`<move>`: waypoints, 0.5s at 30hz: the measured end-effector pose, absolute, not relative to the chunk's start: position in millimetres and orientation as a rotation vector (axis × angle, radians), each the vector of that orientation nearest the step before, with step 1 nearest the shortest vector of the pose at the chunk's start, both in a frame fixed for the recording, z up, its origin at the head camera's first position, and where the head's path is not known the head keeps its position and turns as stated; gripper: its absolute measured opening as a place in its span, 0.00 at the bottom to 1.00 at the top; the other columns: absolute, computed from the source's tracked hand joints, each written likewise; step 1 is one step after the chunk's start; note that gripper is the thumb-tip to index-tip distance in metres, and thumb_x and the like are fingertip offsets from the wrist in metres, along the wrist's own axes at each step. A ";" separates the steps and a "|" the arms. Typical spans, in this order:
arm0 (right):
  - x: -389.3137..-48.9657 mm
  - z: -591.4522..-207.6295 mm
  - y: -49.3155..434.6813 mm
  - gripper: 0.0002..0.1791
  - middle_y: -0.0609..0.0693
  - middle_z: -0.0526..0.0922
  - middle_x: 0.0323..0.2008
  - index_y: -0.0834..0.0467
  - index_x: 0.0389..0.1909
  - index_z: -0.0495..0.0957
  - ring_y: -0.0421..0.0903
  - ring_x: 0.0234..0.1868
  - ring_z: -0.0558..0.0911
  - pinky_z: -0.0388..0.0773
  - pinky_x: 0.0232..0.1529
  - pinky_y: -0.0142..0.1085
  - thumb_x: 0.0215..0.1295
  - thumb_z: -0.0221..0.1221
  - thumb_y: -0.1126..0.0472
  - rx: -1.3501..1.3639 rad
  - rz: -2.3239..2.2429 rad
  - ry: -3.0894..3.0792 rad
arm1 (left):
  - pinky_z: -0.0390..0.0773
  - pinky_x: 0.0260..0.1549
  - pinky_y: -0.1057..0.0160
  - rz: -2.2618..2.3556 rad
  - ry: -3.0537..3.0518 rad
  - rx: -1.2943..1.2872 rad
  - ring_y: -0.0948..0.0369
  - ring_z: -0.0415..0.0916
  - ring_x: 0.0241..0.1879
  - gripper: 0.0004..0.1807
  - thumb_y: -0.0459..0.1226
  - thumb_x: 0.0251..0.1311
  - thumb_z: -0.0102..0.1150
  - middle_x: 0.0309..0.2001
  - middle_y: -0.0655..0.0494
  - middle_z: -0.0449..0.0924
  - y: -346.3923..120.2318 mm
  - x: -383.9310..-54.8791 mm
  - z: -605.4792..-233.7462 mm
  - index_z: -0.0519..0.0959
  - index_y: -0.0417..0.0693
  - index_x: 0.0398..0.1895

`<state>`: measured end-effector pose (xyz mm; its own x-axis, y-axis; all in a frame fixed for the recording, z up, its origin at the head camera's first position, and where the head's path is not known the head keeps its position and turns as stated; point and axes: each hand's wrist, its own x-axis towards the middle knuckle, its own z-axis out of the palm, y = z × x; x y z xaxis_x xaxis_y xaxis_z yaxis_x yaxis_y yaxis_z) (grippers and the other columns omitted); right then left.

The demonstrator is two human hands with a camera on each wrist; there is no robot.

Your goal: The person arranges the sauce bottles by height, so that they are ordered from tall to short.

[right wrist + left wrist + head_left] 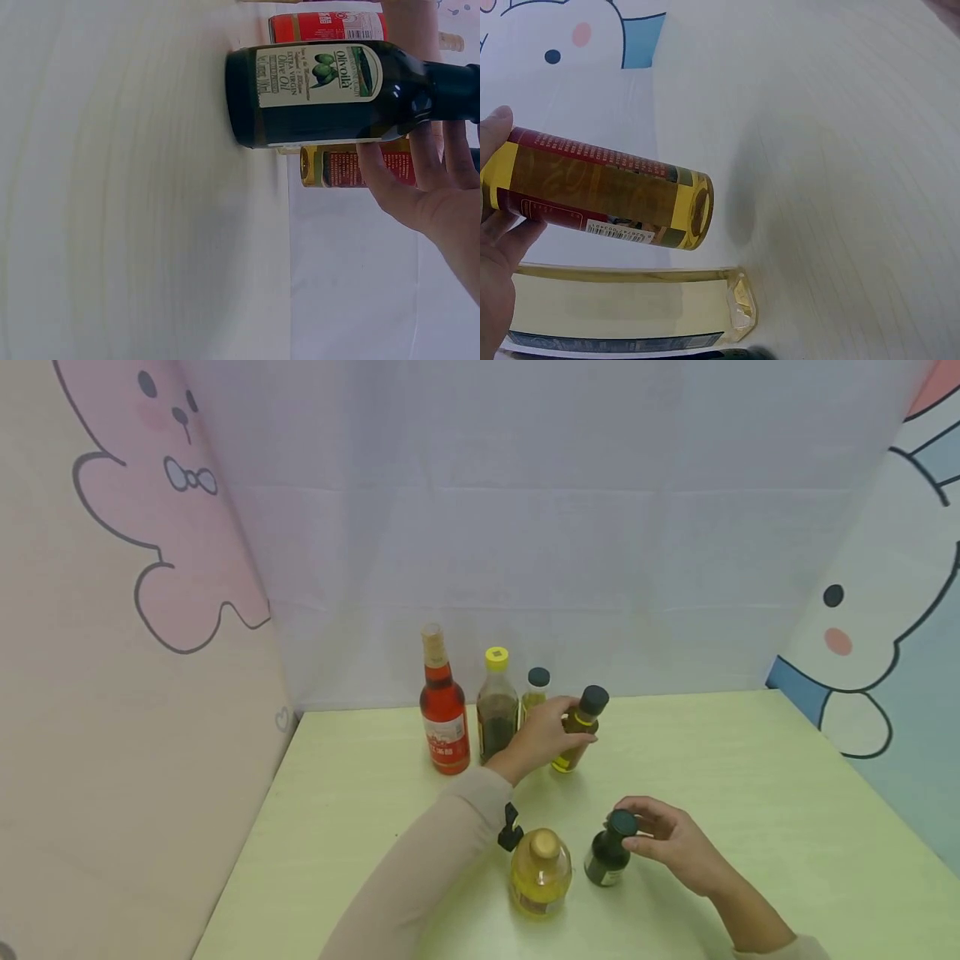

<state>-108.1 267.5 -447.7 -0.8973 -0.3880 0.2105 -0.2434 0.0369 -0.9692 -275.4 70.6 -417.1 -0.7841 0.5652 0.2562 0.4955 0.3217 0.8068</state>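
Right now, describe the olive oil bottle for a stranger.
From the table, go to the right hand. It holds the olive oil bottle, beside a gold-capped bottle. Unlike that neighbour, this one is dark, with green olives on its label.

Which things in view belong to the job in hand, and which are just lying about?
In the job, judging by grip:
amber bottle, held by the left hand
dark olive oil bottle, held by the right hand

Apparently just standing by, not held:
red bottle
yellow-capped bottle
small bottle behind the left hand
gold-capped bottle
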 end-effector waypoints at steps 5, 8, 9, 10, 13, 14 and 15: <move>-107.3 -448.0 267.5 0.17 0.46 0.80 0.49 0.63 0.53 0.74 0.44 0.52 0.80 0.80 0.45 0.38 0.66 0.54 0.77 -0.669 -2.009 2.175 | 0.77 0.46 0.67 1.416 2.508 0.988 0.63 0.76 0.48 0.27 0.40 0.57 0.70 0.49 0.55 0.77 77.7 -280.0 -420.5 0.74 0.41 0.58; -107.4 -448.3 267.4 0.17 0.47 0.80 0.49 0.63 0.54 0.74 0.45 0.51 0.80 0.80 0.46 0.39 0.66 0.54 0.77 -0.675 -2.015 2.158 | 0.76 0.47 0.66 1.372 2.516 0.972 0.64 0.75 0.47 0.27 0.40 0.59 0.69 0.49 0.55 0.77 79.5 -281.6 -421.5 0.72 0.40 0.59; -107.5 -448.4 267.3 0.17 0.47 0.80 0.49 0.63 0.54 0.74 0.45 0.51 0.80 0.80 0.46 0.39 0.66 0.54 0.77 -0.679 -2.015 2.157 | 0.76 0.47 0.66 1.366 2.513 0.967 0.63 0.75 0.47 0.27 0.39 0.59 0.68 0.49 0.54 0.76 79.8 -282.0 -421.8 0.72 0.40 0.60; -107.6 -448.3 267.3 0.17 0.47 0.80 0.49 0.63 0.54 0.74 0.45 0.51 0.80 0.80 0.46 0.38 0.66 0.54 0.77 -0.682 -2.015 2.155 | 0.76 0.48 0.65 1.364 2.506 0.959 0.63 0.75 0.48 0.27 0.39 0.60 0.68 0.49 0.54 0.76 80.0 -282.3 -421.8 0.71 0.40 0.60; -107.9 -447.8 267.2 0.17 0.47 0.80 0.49 0.63 0.53 0.74 0.45 0.51 0.81 0.80 0.46 0.38 0.66 0.54 0.77 -0.691 -2.017 2.156 | 0.76 0.49 0.64 1.368 2.476 0.937 0.62 0.76 0.48 0.26 0.37 0.61 0.66 0.50 0.53 0.76 81.1 -283.8 -422.9 0.70 0.39 0.60; -108.0 -447.6 267.1 0.17 0.47 0.80 0.49 0.63 0.53 0.74 0.45 0.51 0.81 0.80 0.46 0.38 0.66 0.54 0.77 -0.693 -2.016 2.158 | 0.76 0.50 0.63 1.369 2.466 0.933 0.62 0.76 0.48 0.26 0.37 0.62 0.66 0.50 0.53 0.76 81.6 -284.2 -423.4 0.70 0.39 0.61; -107.9 -447.5 267.2 0.17 0.47 0.80 0.49 0.63 0.53 0.74 0.45 0.51 0.80 0.80 0.46 0.38 0.66 0.54 0.77 -0.695 -2.015 2.163 | 0.76 0.50 0.63 1.369 2.459 0.927 0.62 0.76 0.49 0.26 0.37 0.62 0.65 0.50 0.53 0.76 82.2 -284.6 -424.0 0.69 0.39 0.61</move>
